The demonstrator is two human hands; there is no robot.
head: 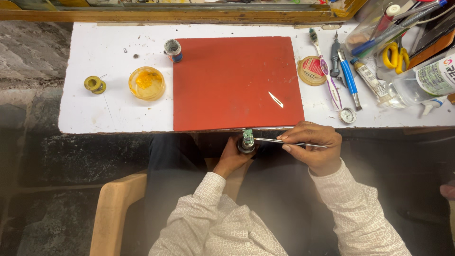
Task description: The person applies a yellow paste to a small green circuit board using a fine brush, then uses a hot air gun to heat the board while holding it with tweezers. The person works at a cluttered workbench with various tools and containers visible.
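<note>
The person's patterned sleeves (265,223) are filling the foreground, both forearms reaching toward the near edge of the white table (95,114). The left hand (232,159) is wrapping closed around a small dark cylindrical device (246,146), keeping it just below the table edge with its small green circuit board (248,136) facing up, apparently so the board is presented to the tool. The right hand (313,147) is pinching metal tweezers (284,141) shut between thumb and fingers, holding them nearly level so the tips are meeting the board from the side. A red mat (237,80) is lying bare apart from a thin metal sliver (276,99). To its left, a shallow round dish (147,83) is holding yellow-orange paste, beside a solder spool (95,85) and a small open-topped pot (173,50) whose contents cannot be made out. At right, a clear tray (367,35) is holding pens and yellow-handled scissors (396,56); a toothbrush (326,71) is resting across a round tin (311,70).
</note>
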